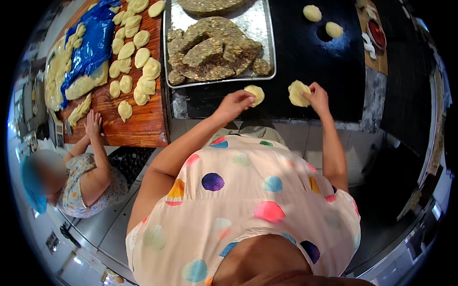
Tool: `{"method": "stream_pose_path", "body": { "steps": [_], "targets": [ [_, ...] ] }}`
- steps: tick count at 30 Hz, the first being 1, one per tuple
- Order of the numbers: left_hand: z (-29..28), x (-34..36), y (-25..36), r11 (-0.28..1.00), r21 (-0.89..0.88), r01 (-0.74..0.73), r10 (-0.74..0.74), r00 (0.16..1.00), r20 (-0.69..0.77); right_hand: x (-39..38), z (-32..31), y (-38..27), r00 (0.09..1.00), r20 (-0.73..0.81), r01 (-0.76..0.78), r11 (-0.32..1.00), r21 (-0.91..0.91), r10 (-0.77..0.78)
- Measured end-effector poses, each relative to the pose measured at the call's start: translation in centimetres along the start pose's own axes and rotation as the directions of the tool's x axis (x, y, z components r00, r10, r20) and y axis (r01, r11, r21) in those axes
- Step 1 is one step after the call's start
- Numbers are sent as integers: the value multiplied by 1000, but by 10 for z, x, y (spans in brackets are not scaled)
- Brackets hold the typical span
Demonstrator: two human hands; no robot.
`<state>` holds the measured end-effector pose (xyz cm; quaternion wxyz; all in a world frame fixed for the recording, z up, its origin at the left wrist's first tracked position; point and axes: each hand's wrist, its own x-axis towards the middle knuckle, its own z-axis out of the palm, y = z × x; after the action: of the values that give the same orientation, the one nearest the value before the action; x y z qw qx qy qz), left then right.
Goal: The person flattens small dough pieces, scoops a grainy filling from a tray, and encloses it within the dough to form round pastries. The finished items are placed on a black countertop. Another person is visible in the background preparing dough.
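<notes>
Nearest, over the dark bench point(315, 66): left hand point(233, 105) had its fingers nearly closed on the rim of the left dough disc point(257, 97); right hand point(318, 99) pinched the right dough disc point(296, 93) at its outer edge, thumb against fingers. Edge grips probably spared the soft middles. Left forearm slanted inward, elbow out; right ran straighter. Discs sat apart between the hands. Beyond, a metal tray point(255, 21) held crumbly mix point(202, 55), likely placed for easy reach. Farther right lay two dough rounds point(312, 13), well apart from the tray.
</notes>
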<state>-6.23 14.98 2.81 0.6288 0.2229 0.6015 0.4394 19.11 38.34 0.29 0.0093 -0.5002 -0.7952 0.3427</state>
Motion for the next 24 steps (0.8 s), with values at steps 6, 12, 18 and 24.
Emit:
{"method": "stream_pose_path", "body": {
  "steps": [6,12,18,24],
  "targets": [
    [23,-7,43,525,-798,295,-31,944,329,-68,-21,-167,869,75,439,833,338,-488],
    [-51,-34,59,664,-732,-150,60,987,-147,15,3,-244,850,-21,505,802,318,-526],
    [-96,-82,47,856,-456,-243,44,913,-405,155,91,-320,399,219,917,386,-105,-890],
    [-113,-119,18,909,-319,-267,52,834,-549,191,142,-360,334,675,942,244,-229,-658]
  ]
}}
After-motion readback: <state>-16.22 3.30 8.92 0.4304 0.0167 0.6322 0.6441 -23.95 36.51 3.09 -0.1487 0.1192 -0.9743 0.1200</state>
